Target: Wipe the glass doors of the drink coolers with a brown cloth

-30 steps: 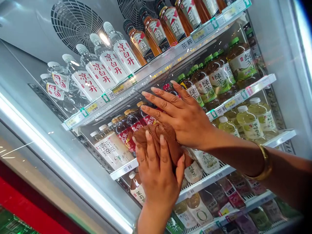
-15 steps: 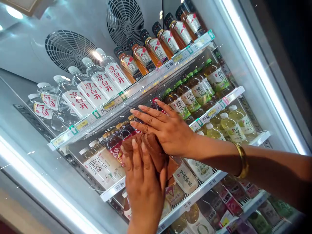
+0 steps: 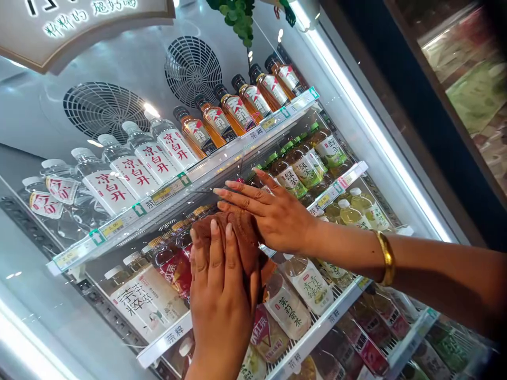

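Pressing a brown cloth [image 3: 246,238] in front of the red-labelled bottles [image 3: 173,270] with both hands, apparently against a clear front. With the left hand [image 3: 222,295], coming from below, laying nearly straight fingers a little apart over the cloth; cannot tell whether clamped on it underneath. With the right hand [image 3: 283,219], reaching in from the side, spreading the fingers well apart, overlapping the cloth and pointing past it. Compared with half a second ago, seeing more above and to the right: a sign [image 3: 85,24] and green leaves [image 3: 240,18]. Leaving more of a pale-labelled bottle [image 3: 289,309] uncovered than a second ago, below and right of the cloth. Meaning, by judgement, only a small shift of cloth or viewpoint, with the same pressing and no new grip.
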Demonstrator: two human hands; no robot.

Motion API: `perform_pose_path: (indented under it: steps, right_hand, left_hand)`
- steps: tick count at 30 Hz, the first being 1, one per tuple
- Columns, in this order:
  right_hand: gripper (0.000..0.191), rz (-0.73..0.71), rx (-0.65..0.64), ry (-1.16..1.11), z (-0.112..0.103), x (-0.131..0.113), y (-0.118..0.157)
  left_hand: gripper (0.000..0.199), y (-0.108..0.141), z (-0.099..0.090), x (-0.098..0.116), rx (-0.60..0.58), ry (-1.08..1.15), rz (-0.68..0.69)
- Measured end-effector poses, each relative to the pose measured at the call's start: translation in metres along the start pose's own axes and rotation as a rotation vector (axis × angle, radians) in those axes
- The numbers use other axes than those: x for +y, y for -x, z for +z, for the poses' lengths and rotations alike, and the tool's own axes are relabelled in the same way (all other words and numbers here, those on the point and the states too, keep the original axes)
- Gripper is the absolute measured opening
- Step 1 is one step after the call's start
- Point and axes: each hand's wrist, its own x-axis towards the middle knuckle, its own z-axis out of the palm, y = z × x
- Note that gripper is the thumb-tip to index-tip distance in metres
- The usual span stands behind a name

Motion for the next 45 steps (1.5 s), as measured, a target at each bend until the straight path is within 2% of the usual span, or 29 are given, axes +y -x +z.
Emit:
perform_pose_path:
  steps: [2, 5, 7, 9, 12, 13, 15, 16, 18, 20, 22, 23, 25, 27, 28, 30, 33, 35, 37, 39, 41, 42, 43, 45]
  right_hand:
    - [0.054, 0.092, 0.024, -0.006, 0.000, 0.000, 0.001]
    - [0.053, 0.171, 0.025, -0.018, -0.003, 0.004, 0.002]
    - [0.057, 0.160, 0.004, -0.022, -0.006, 0.008, 0.003]
    - [0.058, 0.146, -0.012, -0.021, -0.008, 0.013, 0.005]
    - [0.055, 0.114, -0.022, -0.020, -0.011, 0.020, 0.008]
    - [0.055, 0.093, -0.029, -0.023, -0.012, 0.024, 0.008]
    - [0.055, 0.029, -0.053, -0.031, -0.015, 0.034, 0.007]
    - [0.055, -0.010, -0.068, -0.035, -0.017, 0.040, 0.006]
    - [0.052, -0.076, -0.094, -0.037, -0.021, 0.051, 0.003]
    - [0.051, -0.102, -0.103, -0.040, -0.022, 0.060, 0.003]
    - [0.052, -0.093, -0.082, -0.047, -0.021, 0.063, 0.005]
    - [0.053, -0.085, -0.065, -0.053, -0.019, 0.064, 0.007]
    - [0.053, -0.073, -0.036, -0.064, -0.016, 0.063, 0.010]
    - [0.053, -0.064, -0.028, -0.070, -0.014, 0.061, 0.013]
    - [0.052, -0.064, -0.032, -0.070, -0.014, 0.060, 0.014]
    - [0.048, -0.067, -0.042, -0.067, -0.015, 0.060, 0.015]
    - [0.049, -0.018, -0.022, -0.079, -0.017, 0.062, 0.015]
    - [0.053, 0.054, 0.001, -0.096, -0.019, 0.064, 0.017]
    - [0.054, 0.116, 0.015, -0.100, -0.020, 0.066, 0.020]
    - [0.054, 0.140, 0.011, -0.094, -0.022, 0.068, 0.025]
    - [0.055, 0.144, -0.002, -0.088, -0.025, 0.070, 0.028]
    - [0.055, 0.150, -0.003, -0.085, -0.026, 0.072, 0.029]
    - [0.055, 0.160, 0.001, -0.082, -0.028, 0.074, 0.030]
    - [0.052, 0.188, 0.023, -0.078, -0.031, 0.080, 0.031]
  left_hand:
    - [0.090, -0.018, -0.005, -0.010, -0.019, -0.011, -0.009]
    - [0.088, -0.043, -0.016, -0.029, 0.049, -0.073, -0.203]
    - [0.088, -0.048, -0.014, -0.026, 0.103, -0.108, -0.312]
    - [0.090, -0.040, -0.005, -0.009, 0.085, -0.086, -0.230]
    - [0.094, -0.024, 0.010, 0.017, -0.009, -0.034, 0.059]
    - [0.094, -0.023, 0.011, 0.018, -0.041, -0.038, 0.120]
    - [0.090, -0.030, 0.004, 0.007, -0.074, -0.073, 0.145]
    - [0.089, -0.038, -0.003, -0.004, -0.084, -0.091, 0.118]
    - [0.089, -0.057, -0.016, -0.026, -0.044, -0.108, -0.033]
    - [0.089, -0.069, -0.021, -0.035, 0.026, -0.126, -0.191]
    - [0.093, -0.066, -0.012, -0.022, 0.061, -0.125, -0.222]
    - [0.096, -0.060, -0.003, -0.009, 0.057, -0.110, -0.175]
    - [0.099, -0.046, 0.015, 0.019, -0.005, -0.046, 0.018]
    - [0.099, -0.038, 0.025, 0.036, -0.046, -0.043, 0.119]
    - [0.097, -0.038, 0.025, 0.037, -0.056, -0.050, 0.134]
    - [0.094, -0.049, 0.016, 0.026, -0.065, -0.075, 0.071]
    - [0.093, -0.071, -0.004, 0.003, -0.032, -0.123, -0.197]
    - [0.091, -0.075, -0.005, 0.005, -0.013, -0.144, -0.311]
    - [0.093, -0.069, 0.004, 0.023, -0.020, -0.134, -0.247]
    - [0.096, -0.060, 0.018, 0.042, -0.065, -0.099, -0.060]
    - [0.095, -0.060, 0.025, 0.051, -0.114, -0.073, 0.081]
    - [0.093, -0.065, 0.024, 0.049, -0.119, -0.076, 0.086]
    - [0.091, -0.072, 0.021, 0.044, -0.107, -0.089, 0.032]
    - [0.088, -0.091, 0.013, 0.029, -0.069, -0.129, -0.181]
